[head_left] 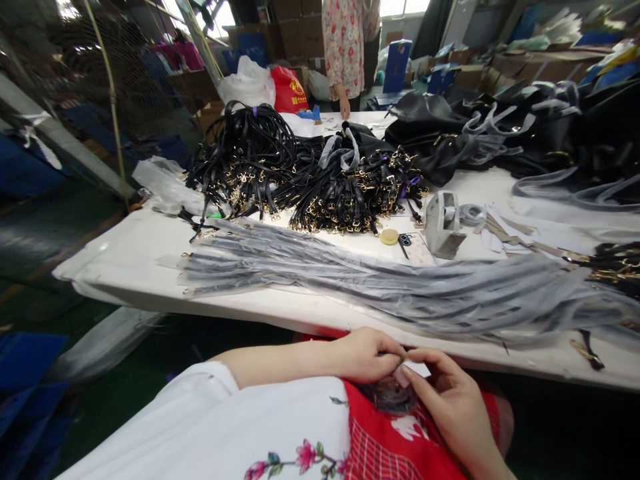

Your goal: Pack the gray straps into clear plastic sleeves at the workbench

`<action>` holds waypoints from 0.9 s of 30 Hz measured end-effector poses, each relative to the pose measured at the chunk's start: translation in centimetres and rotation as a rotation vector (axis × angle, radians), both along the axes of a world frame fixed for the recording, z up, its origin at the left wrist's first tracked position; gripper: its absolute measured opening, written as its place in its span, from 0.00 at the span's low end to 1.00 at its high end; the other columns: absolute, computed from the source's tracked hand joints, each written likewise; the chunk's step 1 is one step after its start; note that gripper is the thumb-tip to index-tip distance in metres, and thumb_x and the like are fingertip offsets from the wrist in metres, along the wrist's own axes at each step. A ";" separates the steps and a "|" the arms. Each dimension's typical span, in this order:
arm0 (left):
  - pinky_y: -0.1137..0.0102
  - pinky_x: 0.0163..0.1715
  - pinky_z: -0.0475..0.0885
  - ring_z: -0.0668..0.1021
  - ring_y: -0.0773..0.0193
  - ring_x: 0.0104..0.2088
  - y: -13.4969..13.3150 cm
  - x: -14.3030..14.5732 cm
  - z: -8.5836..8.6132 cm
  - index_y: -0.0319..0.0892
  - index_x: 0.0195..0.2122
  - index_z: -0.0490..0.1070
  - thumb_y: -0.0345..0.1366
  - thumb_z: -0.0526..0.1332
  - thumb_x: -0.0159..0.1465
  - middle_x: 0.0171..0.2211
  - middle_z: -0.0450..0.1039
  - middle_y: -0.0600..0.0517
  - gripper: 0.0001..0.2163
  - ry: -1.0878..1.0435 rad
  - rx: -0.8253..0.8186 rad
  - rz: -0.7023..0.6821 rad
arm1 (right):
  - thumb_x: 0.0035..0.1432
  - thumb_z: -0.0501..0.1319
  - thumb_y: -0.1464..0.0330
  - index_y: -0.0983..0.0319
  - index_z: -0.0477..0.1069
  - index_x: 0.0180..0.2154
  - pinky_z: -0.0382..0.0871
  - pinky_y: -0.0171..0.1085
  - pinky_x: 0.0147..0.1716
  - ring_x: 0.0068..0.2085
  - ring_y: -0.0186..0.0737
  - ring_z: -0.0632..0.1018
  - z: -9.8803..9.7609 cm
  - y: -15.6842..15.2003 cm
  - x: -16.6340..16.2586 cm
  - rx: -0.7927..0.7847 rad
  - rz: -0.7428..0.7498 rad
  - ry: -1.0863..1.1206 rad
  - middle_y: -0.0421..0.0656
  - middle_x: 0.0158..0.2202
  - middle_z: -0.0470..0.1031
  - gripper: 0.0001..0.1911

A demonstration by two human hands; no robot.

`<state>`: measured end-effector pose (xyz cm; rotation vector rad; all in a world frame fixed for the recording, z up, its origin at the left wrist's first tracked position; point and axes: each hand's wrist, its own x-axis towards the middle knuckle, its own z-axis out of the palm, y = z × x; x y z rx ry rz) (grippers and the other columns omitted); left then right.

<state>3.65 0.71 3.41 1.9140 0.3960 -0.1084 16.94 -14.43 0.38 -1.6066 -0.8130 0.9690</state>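
The left hand (363,353) and right hand (447,393) pinch a small pale tag (403,375) together, over the lap. Just beyond them runs the white table (125,253), bearing wrapped straps (400,287); farther off, black straps (280,173) and a standing person (345,47) amid workshop clutter.

Place: bag-making workshop | Evidence: black straps (280,173) with gold clasps heaped at the far edge of a white worktable (125,257) | wrapped straps (400,287) laid along its near edge | cardboard boxes (300,27) stacked behind

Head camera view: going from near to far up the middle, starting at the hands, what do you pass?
Left hand and right hand → grey wrapped straps → black straps with gold clasps → red bag → person in floral dress.
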 end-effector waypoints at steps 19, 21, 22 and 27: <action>0.72 0.43 0.69 0.75 0.62 0.39 0.3 -0.2 -0.5 0.39 0.34 0.77 0.43 0.59 0.65 0.37 0.73 0.46 0.13 -0.259 0.097 -0.063 | 0.53 0.66 0.52 0.63 0.74 0.25 0.68 0.34 0.26 0.25 0.38 0.74 -1.0 2.4 2.9 -0.093 0.136 0.105 0.41 0.23 0.75 0.20; 0.71 0.45 0.69 0.73 0.61 0.43 0.3 -0.1 -0.8 0.40 0.31 0.76 0.40 0.61 0.64 0.37 0.71 0.47 0.10 -0.223 0.105 -0.031 | 0.51 0.68 0.54 0.64 0.75 0.26 0.68 0.34 0.26 0.26 0.38 0.74 -0.5 2.6 2.6 -0.091 0.049 0.056 0.41 0.23 0.76 0.18; 0.72 0.44 0.68 0.73 0.61 0.42 0.2 0.0 -0.9 0.40 0.30 0.76 0.39 0.62 0.64 0.35 0.71 0.49 0.09 -0.194 0.102 -0.026 | 0.50 0.69 0.54 0.64 0.76 0.26 0.69 0.34 0.27 0.26 0.39 0.75 -0.3 2.8 2.5 -0.092 0.022 0.033 0.42 0.23 0.77 0.18; 0.74 0.36 0.67 0.73 0.66 0.32 0.1 0.4 -1.0 0.39 0.29 0.76 0.37 0.59 0.65 0.28 0.71 0.52 0.11 -0.128 0.118 -0.004 | 0.56 0.65 0.54 0.62 0.81 0.32 0.73 0.37 0.33 0.33 0.44 0.79 0.3 2.9 2.9 -0.073 0.116 0.012 0.45 0.31 0.81 0.17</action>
